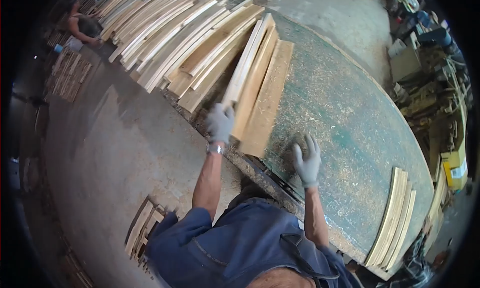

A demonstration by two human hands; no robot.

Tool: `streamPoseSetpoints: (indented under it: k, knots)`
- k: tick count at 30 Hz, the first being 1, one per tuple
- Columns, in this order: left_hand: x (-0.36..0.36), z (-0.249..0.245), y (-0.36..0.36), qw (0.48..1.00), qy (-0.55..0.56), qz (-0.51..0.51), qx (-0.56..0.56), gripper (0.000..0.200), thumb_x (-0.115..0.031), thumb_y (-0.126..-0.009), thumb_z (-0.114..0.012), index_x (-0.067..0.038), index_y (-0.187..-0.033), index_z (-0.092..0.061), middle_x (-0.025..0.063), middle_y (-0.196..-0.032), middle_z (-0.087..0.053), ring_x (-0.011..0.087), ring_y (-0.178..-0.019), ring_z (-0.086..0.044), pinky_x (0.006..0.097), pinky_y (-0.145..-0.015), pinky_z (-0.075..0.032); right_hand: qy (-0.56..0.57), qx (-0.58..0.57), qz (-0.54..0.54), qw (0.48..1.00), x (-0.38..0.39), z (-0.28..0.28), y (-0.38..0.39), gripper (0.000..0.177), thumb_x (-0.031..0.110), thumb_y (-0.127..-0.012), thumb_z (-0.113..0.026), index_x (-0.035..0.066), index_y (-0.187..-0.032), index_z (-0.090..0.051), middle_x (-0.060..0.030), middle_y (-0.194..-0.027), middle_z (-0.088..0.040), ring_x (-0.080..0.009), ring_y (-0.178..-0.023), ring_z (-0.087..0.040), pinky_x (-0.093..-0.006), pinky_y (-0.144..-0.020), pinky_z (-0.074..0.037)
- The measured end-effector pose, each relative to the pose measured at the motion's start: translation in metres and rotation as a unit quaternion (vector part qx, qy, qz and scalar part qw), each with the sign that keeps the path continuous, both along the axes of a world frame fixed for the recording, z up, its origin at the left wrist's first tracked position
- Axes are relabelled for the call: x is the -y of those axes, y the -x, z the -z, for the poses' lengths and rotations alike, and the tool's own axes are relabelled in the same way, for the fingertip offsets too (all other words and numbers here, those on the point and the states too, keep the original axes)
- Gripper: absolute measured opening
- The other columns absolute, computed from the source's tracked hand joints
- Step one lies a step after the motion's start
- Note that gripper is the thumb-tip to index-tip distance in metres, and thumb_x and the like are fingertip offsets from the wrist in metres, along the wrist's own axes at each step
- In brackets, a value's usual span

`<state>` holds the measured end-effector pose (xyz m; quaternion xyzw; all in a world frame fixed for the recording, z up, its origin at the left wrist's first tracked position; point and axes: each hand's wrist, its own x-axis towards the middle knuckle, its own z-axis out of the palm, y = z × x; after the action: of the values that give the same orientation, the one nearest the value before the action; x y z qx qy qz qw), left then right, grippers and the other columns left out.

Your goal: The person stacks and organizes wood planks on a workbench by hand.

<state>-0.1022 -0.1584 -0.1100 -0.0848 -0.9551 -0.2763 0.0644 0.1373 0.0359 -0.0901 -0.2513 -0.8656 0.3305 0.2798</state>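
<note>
My left hand (220,122), in a light grey work glove, is closed at the near end of a narrow pale wooden board (242,70). Right beside that board lie a browner board (256,85) and a wider flat plank (271,98) with shavings on it; the three slant away across the green worktable (335,108). My right hand (308,161), gloved too, hovers low over the tabletop with its fingers spread and nothing in them. It is nearest to the wide plank's close end.
Long rows of boards (165,33) cover the table's far left. Several narrow strips (392,218) lie at the near right corner. Sawdust is scattered over the table. Stacked wood (142,228) stands on the floor at left, and another person (85,28) is at the far left.
</note>
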Motion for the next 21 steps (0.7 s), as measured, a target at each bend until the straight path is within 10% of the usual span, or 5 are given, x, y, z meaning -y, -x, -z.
streamPoseSetpoints:
  k: [2,8,10,14,21]
  knots:
    - [-0.017,-0.032,-0.03,0.981,0.116,0.118,0.098,0.041,-0.044,-0.09,-0.055,-0.005,-0.098,-0.061,0.0265,-0.092,-0.067,0.0431,-0.079,-0.067,0.0518,-0.072,-0.053,-0.017,0.032,0.021,0.999,-0.001,0.02,0.039,0.061,0.035,-0.085,-0.067,0.007,-0.136,-0.049,-0.0303,-0.136,-0.047,-0.0465,-0.124,-0.046,-0.0508,-0.104,-0.037]
    - [-0.07,-0.048,0.065,0.957,-0.18,0.172,0.152,0.113,-0.069,-0.077,-0.063,0.003,-0.151,-0.017,0.0379,-0.14,-0.041,0.0448,-0.132,-0.042,0.0464,-0.109,-0.035,-0.086,0.209,0.055,0.973,0.004,0.015,0.077,0.061,0.036,-0.085,-0.061,0.02,-0.142,-0.045,-0.0301,-0.144,-0.036,-0.0461,-0.126,-0.042,-0.0565,-0.105,-0.031]
    - [-0.115,-0.028,0.096,0.932,-0.231,0.153,0.233,0.125,-0.072,-0.068,-0.07,0.003,-0.151,-0.014,0.0361,-0.143,-0.038,0.0443,-0.135,-0.039,0.0454,-0.111,-0.033,-0.135,0.226,0.044,0.964,0.0,0.035,0.08,0.056,0.026,-0.087,-0.056,0.028,-0.142,-0.045,-0.0296,-0.145,-0.035,-0.0436,-0.125,-0.043,-0.0546,-0.103,-0.034]
    - [-0.168,-0.058,0.062,0.963,0.01,0.17,0.207,0.135,-0.066,-0.055,-0.082,0.003,-0.151,-0.016,0.038,-0.129,-0.051,0.0458,-0.122,-0.052,0.0457,-0.102,-0.043,-0.158,0.211,0.034,0.964,0.01,0.04,0.082,0.055,0.014,-0.089,-0.049,0.038,-0.139,-0.05,-0.033,-0.143,-0.034,-0.0455,-0.121,-0.045,-0.0535,-0.099,-0.037]
    - [-0.176,-0.052,-0.028,0.946,-0.012,0.24,0.218,0.127,-0.057,-0.057,-0.084,-0.001,-0.151,-0.02,0.0343,-0.125,-0.056,0.0433,-0.116,-0.057,0.0442,-0.098,-0.045,-0.106,0.244,0.091,0.96,0.03,0.018,-0.011,0.062,0.027,-0.081,-0.063,0.028,-0.14,-0.048,-0.0346,-0.144,-0.031,-0.0455,-0.115,-0.045,-0.0525,-0.091,-0.04]
